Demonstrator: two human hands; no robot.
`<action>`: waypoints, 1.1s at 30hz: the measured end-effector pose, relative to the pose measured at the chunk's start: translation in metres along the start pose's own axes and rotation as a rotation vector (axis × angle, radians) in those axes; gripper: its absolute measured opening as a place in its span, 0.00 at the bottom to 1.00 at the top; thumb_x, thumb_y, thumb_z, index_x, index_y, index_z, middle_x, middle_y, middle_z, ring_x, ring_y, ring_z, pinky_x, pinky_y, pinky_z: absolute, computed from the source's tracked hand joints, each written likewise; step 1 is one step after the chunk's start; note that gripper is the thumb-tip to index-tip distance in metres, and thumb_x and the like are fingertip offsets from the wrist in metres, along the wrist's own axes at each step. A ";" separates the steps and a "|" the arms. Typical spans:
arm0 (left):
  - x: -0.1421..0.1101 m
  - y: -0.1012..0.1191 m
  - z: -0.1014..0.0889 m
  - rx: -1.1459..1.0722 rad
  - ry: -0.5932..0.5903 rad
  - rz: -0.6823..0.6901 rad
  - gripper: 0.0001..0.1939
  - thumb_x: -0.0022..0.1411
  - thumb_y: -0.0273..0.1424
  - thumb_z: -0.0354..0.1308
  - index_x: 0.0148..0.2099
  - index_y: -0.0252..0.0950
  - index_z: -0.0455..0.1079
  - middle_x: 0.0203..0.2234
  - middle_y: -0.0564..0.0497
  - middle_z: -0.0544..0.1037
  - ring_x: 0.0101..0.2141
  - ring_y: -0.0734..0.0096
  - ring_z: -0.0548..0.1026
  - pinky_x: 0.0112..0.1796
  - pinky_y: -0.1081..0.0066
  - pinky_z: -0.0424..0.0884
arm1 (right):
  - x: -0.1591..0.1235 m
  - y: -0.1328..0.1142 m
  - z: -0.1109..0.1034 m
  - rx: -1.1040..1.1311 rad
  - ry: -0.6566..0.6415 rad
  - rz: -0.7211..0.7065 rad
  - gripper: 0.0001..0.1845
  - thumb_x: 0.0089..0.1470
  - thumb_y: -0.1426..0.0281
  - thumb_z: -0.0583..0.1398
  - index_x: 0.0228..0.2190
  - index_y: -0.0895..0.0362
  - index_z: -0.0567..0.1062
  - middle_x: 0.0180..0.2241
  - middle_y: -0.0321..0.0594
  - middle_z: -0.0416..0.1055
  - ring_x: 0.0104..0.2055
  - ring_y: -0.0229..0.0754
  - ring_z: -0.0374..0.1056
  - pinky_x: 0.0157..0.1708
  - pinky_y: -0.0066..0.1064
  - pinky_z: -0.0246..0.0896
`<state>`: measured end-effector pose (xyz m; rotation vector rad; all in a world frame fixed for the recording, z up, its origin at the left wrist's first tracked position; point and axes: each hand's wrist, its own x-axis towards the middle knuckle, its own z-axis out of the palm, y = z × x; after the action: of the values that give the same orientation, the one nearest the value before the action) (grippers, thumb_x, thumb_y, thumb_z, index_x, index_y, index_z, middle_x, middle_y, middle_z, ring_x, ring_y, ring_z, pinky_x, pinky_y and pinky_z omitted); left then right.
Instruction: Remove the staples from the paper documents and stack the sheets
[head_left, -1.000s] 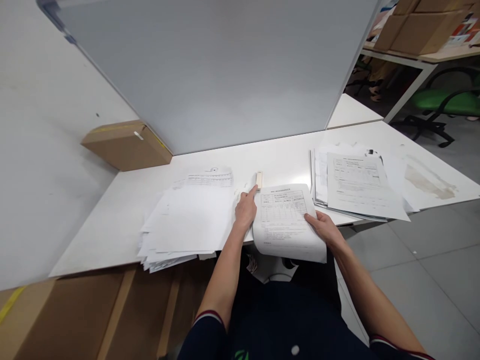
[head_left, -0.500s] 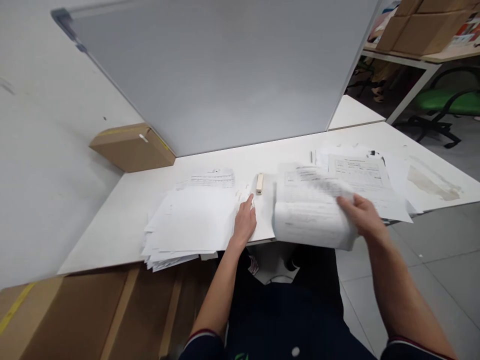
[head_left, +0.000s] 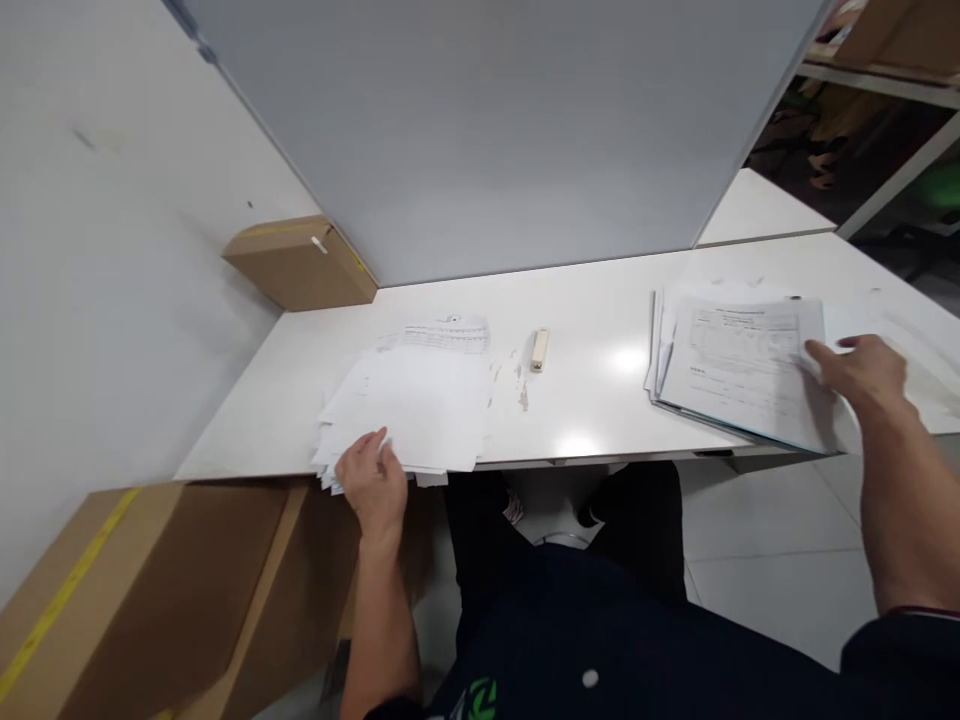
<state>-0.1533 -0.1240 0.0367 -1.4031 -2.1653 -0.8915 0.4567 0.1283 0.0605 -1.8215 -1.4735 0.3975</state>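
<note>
My left hand (head_left: 373,482) is at the front edge of a stack of white paper (head_left: 431,405) on the left of the table. Its fingers are loosely bent and apart, touching or just above the top sheet. On the right, my right hand (head_left: 862,375) pinches the right edge of the printed papers (head_left: 739,370). They lie on the right-hand pile, with a bluish edge showing underneath. Between the two piles lies a small cream stapler (head_left: 539,350), apart from both hands.
A whiteboard (head_left: 510,140) stands along the back of the white table (head_left: 592,300). A cardboard box (head_left: 304,265) sits at the back left against the wall. Larger cardboard boxes (head_left: 142,590) stand below the table's left front edge.
My right hand has carried the papers from the middle onto the right-hand pile. My left hand has moved left from beside the stapler to the left stack. The view has shifted.
</note>
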 end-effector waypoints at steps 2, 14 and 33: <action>0.000 -0.016 -0.009 0.037 0.030 -0.067 0.16 0.61 0.30 0.46 0.47 0.30 0.70 0.41 0.39 0.74 0.46 0.61 0.69 0.50 0.59 0.60 | -0.004 -0.005 0.004 -0.136 0.157 0.054 0.17 0.42 0.54 0.60 0.32 0.51 0.68 0.33 0.52 0.69 0.53 0.69 0.56 0.45 0.62 0.48; -0.014 0.041 -0.014 0.091 -0.523 0.387 0.24 0.54 0.43 0.58 0.53 0.44 0.66 0.53 0.45 0.68 0.58 0.45 0.55 0.55 0.45 0.45 | -0.178 -0.143 0.116 0.101 -0.271 -0.287 0.17 0.53 0.59 0.54 0.39 0.56 0.72 0.34 0.43 0.74 0.28 0.42 0.70 0.31 0.34 0.63; -0.001 0.102 -0.024 -0.692 -0.422 -0.230 0.08 0.57 0.35 0.55 0.31 0.36 0.70 0.29 0.50 0.75 0.33 0.70 0.72 0.37 0.70 0.67 | -0.255 -0.188 0.150 0.763 -0.936 0.176 0.21 0.55 0.53 0.52 0.40 0.57 0.70 0.36 0.44 0.73 0.27 0.39 0.70 0.28 0.32 0.66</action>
<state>-0.0599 -0.1116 0.0826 -1.8001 -2.4849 -1.6787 0.1528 -0.0461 0.0394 -1.1401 -1.3869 1.8000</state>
